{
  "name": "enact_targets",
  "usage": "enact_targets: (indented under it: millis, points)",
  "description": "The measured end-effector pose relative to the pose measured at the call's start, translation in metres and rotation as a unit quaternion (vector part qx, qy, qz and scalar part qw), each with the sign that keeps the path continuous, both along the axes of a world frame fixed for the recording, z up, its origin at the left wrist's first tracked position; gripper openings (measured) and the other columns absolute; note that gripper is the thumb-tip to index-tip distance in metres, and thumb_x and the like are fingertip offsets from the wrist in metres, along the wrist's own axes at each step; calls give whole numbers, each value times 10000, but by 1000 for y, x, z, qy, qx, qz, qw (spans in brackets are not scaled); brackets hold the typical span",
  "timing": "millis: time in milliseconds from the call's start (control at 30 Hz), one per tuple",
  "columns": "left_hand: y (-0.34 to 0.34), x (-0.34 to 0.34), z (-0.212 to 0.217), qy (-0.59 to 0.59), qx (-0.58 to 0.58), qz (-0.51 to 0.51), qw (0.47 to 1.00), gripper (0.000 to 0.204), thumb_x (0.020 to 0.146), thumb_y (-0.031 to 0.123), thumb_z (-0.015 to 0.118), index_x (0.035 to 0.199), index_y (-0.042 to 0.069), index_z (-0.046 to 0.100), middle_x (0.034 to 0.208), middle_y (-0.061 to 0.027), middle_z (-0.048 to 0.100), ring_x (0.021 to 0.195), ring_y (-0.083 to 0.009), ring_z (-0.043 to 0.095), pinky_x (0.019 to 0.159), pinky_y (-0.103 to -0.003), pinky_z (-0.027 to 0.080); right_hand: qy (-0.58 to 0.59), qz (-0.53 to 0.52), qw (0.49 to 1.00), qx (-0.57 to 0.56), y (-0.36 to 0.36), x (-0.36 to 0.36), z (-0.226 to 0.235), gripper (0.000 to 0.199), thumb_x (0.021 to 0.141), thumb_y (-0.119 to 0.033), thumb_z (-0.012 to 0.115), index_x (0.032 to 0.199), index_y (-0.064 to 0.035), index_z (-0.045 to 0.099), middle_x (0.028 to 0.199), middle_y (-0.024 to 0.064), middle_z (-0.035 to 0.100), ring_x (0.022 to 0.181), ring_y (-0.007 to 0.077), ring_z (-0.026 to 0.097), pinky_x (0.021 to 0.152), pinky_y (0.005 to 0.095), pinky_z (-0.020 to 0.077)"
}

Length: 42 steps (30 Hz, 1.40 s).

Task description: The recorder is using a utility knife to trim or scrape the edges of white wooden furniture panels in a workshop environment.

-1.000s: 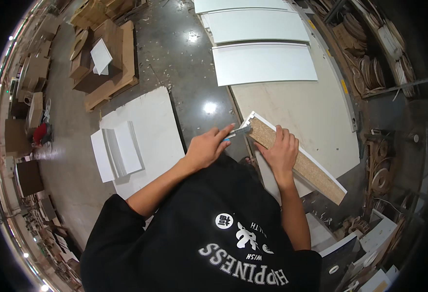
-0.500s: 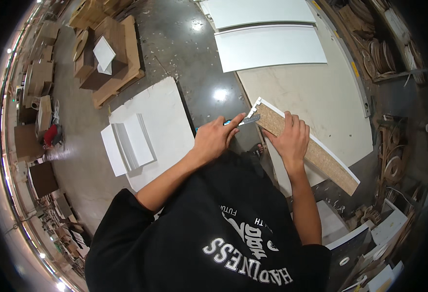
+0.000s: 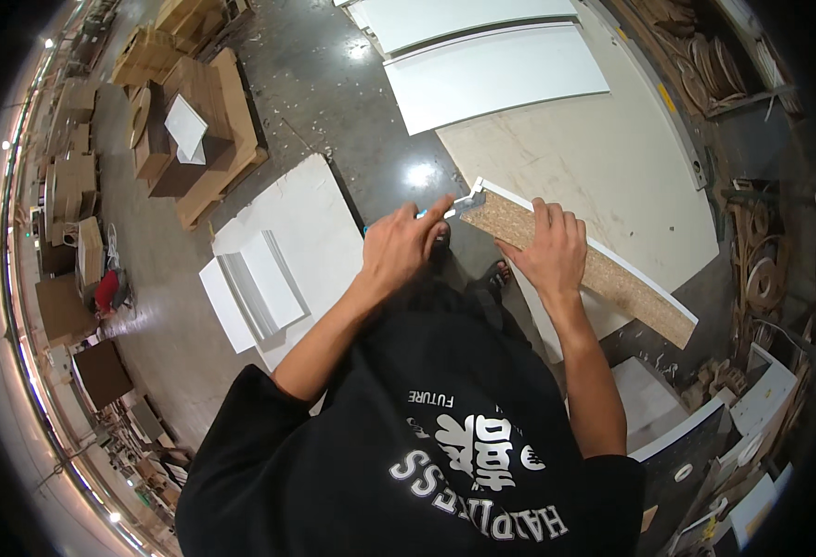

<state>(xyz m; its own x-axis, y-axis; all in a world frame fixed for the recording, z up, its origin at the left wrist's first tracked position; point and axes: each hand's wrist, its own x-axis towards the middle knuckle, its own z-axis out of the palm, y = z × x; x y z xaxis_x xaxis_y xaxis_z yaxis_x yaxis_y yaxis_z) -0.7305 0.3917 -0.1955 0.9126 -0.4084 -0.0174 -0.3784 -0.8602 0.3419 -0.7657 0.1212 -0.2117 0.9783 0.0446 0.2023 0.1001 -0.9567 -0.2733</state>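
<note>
Head view, the only one here. Centre of the frame, a touch right: long white-faced particleboard panel (image 3: 603,278) standing on edge, raw brown chipboard edge facing up, running from mid-frame down toward the right. Right hand (image 3: 550,255) lying flat on that raw edge near its upper-left end, fingers (image 3: 556,221) spread and stretched out, pinning it rather than gripping anything. Left hand (image 3: 406,246) just left of the panel's end, fingers curled shut around a small blue-and-grey hand tool (image 3: 453,206), looks like a trimming knife or scraper, tip touching or almost touching the panel's corner. Can't tell which from this angle.

Step in hand, best guess: trimming or cleaning the corner at the end of that raw edge, right at the start of the pass. Next move probably calls for keeping the flat hand pressed down so the panel doesn't rock, holding the tool's tip snug on the corner, and keeping those spread fingers well out of the tool's path.

Around it: big pale sheet-covered worktable (image 3: 594,167) upper right, long white boards (image 3: 496,74) along the top, flat white panel on the floor with smaller white pieces stacked on it (image 3: 269,269) at left, brown cardboard boxes (image 3: 194,102) upper left.
</note>
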Motion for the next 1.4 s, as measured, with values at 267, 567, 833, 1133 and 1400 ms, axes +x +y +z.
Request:
enact_targets:
  millis: [267, 567, 833, 1133, 1400]
  points:
    - [-19, 65, -6, 28, 50, 51, 997, 404, 1111, 374, 564, 1510, 339, 609, 927, -147, 664, 800, -387, 713, 661, -505, 552, 10, -9, 1000, -2, 3, 0, 4, 798, 661, -464, 967, 1265, -42, 661, 1049, 95, 651, 919, 295, 626, 842, 427, 482]
    - [-22, 104, -45, 183, -64, 7, 981, 462, 1135, 368, 505, 1556, 191, 578, 1309, -235, 716, 1165, -453, 691, 987, -530, 543, 1, -22, 1000, 7, 7, 1, 8, 793, 656, -467, 964, 1254, -35, 674, 1058, 96, 675, 918, 295, 634, 827, 420, 493]
    - [-52, 133, -77, 369, -445, -152, 802, 768, 1111, 548, 522, 1661, 23, 410, 1699, -205, 436, 1581, -311, 395, 1293, -440, 294, 23, -36, 999, 24, 0, 2, 2, 813, 663, -498, 939, 1273, -33, 667, 1148, 128, 693, 1017, 334, 660, 915, 462, 509]
    - [-31, 97, -79, 227, -312, -215, 897, 908, 639, 277, 1058, 1393, 45, 607, 1381, -158, 666, 1303, -348, 640, 1088, -453, 528, 86, -45, 995, 35, 2, 1, 6, 858, 719, -514, 909, 1388, -50, 639, 1293, 155, 681, 1190, 343, 650, 1067, 467, 490]
    - [-33, 99, -69, 244, -296, -214, 898, 909, 617, 232, 1068, 1368, 10, 607, 1334, -166, 670, 1275, -316, 648, 1116, -432, 491, 52, -157, 986, 32, -89, -83, 31, 1032, 683, -410, 979, 1557, -98, 526, 1603, 217, 468, 1514, 372, 432, 1263, 508, 351]
